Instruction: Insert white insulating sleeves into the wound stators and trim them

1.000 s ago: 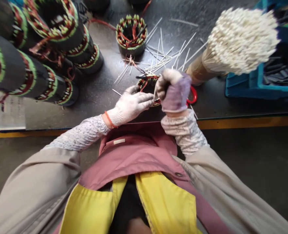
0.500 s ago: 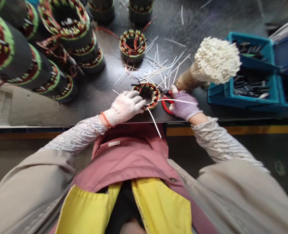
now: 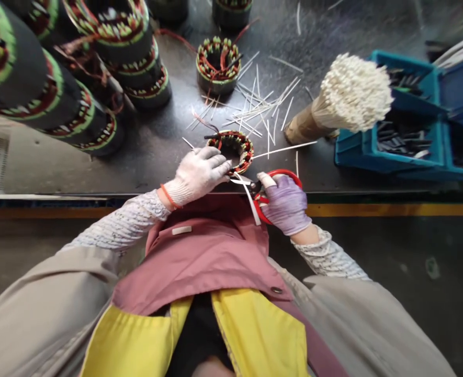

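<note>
A small wound stator ring (image 3: 231, 148) with red and green windings lies near the front edge of the dark table (image 3: 148, 152). My left hand (image 3: 199, 173), in a white knit glove, rests on its near left side with fingers curled over the rim. My right hand (image 3: 285, 201), in a purple glove, grips red-handled scissors (image 3: 272, 186). Their blades point left at a white cable tie (image 3: 249, 196) that sticks out from the ring toward me.
Stacks of larger stators (image 3: 58, 68) fill the left of the table, and another small stator (image 3: 218, 63) stands further back. Loose white ties (image 3: 255, 104) lie scattered behind the ring. A bundle of ties (image 3: 349, 94) and blue bins (image 3: 404, 131) stand to the right.
My right hand picked up the red scissors from the table and brought them to the tie's tail at the ring's near side. The left hand stayed on the ring.
</note>
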`<action>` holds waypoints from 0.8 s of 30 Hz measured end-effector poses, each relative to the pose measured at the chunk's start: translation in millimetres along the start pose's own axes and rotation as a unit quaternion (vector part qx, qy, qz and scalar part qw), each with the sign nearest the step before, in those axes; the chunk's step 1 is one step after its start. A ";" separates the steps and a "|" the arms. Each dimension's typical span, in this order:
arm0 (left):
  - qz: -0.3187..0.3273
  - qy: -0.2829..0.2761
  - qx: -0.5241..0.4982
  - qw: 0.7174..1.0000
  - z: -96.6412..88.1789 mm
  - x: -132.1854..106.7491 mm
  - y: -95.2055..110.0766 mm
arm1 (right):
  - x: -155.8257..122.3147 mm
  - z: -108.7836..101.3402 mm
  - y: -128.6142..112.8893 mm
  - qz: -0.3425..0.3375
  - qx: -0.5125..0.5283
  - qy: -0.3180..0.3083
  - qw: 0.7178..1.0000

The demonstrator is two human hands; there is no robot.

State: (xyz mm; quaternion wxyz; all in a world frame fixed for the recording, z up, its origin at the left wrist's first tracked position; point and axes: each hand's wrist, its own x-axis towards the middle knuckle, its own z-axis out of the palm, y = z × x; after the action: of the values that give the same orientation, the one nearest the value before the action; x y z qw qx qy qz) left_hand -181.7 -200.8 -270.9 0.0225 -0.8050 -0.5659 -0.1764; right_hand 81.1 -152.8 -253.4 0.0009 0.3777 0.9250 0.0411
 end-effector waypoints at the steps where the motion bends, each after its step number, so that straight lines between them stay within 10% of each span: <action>1: 0.000 -0.001 -0.001 1.000 -0.1 -0.5 -0.2 | 0.8 -1.6 1.4 0.000 -0.003 -0.001 1.000; 15: 0.024 -0.024 0.008 0.999 -5.1 -1.3 -8.5 | 12.9 -4.4 0.2 -0.003 -0.028 -0.078 0.997; 24: 0.074 -0.022 -0.013 0.997 -6.7 5.8 -31.8 | 14.1 2.5 17.0 0.097 0.041 -0.013 0.994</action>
State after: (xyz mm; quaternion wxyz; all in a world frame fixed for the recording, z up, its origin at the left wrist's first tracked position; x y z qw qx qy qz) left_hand -210.9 -185.7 -268.1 0.0128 -0.8487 -0.5027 -0.1638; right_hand 83.0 -130.7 -254.2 -0.0067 0.4659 0.8848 -0.0018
